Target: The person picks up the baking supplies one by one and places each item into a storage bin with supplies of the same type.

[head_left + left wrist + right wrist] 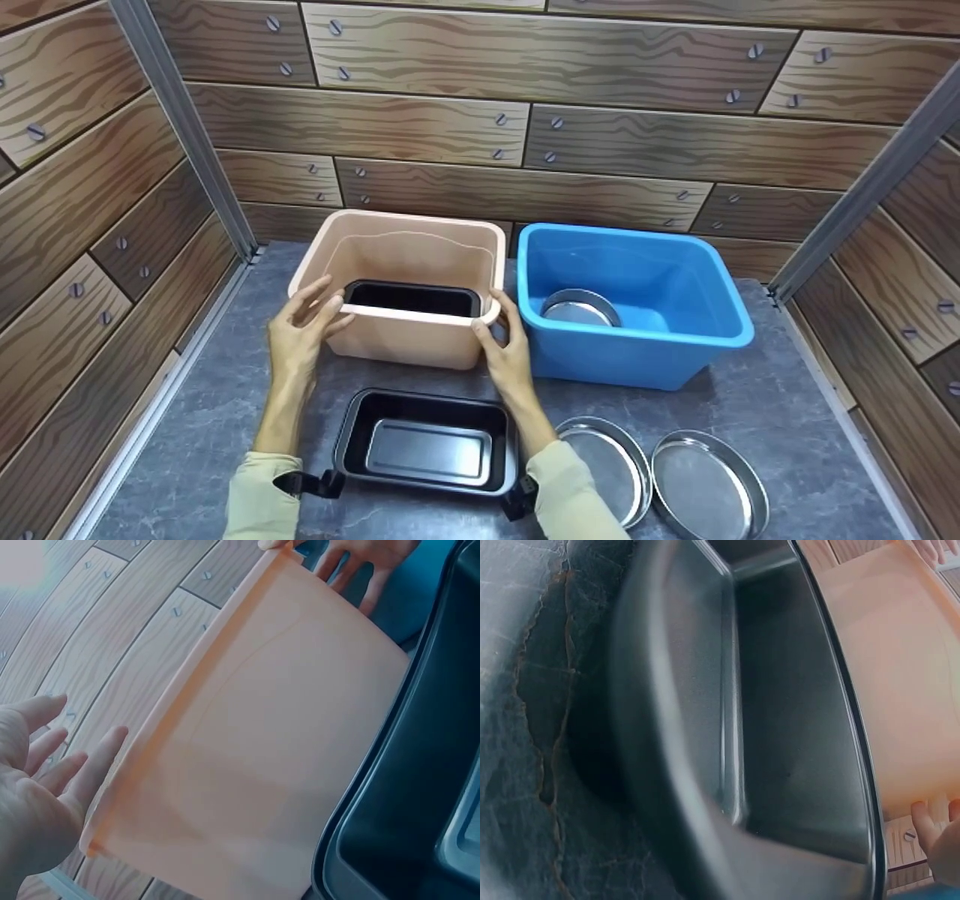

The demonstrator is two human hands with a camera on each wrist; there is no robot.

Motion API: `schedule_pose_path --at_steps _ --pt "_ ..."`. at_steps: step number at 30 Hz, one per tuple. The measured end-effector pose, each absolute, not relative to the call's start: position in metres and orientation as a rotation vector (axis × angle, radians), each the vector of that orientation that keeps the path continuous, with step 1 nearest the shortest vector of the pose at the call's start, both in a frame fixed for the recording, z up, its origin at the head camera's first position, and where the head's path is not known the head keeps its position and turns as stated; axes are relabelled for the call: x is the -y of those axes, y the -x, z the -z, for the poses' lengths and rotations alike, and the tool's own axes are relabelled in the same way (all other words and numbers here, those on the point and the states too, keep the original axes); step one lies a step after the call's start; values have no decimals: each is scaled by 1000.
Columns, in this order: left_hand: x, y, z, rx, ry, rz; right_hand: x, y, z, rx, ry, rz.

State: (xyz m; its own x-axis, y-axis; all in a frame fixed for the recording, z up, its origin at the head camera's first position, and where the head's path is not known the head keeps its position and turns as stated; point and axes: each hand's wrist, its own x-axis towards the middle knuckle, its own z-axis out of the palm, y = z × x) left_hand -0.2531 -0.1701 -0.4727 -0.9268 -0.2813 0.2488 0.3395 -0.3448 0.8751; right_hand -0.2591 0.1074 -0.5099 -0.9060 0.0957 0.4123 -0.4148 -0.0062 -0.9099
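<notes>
A peach plastic bin [405,341] stands upright with a black loaf pan [412,300] inside it. My left hand [298,337] is at its front left corner, fingers spread and fairly straight beside the rim. The right hand [511,361] touches the front right corner, thumb at the front rim and fingers at the side. In the left wrist view, the left palm [37,802] faces the bin and holds nothing. A second dark loaf pan [427,450] lies on the table between my forearms; the right wrist view shows its rim and wall close up.
To the right stands a blue bin [615,360] with a round metal pan [581,307] inside. Two more round pans, one [604,465] by my right sleeve and another [709,484] beside it, lie on the grey table [180,442]. Wood-patterned walls [420,120] enclose the space.
</notes>
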Motion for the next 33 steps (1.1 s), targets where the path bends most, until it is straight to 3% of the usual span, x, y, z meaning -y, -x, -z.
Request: schedule_pose_path --at_steps 33 --pt "185 229 489 1682 148 2269 -109 258 509 1920 -352 -2007"
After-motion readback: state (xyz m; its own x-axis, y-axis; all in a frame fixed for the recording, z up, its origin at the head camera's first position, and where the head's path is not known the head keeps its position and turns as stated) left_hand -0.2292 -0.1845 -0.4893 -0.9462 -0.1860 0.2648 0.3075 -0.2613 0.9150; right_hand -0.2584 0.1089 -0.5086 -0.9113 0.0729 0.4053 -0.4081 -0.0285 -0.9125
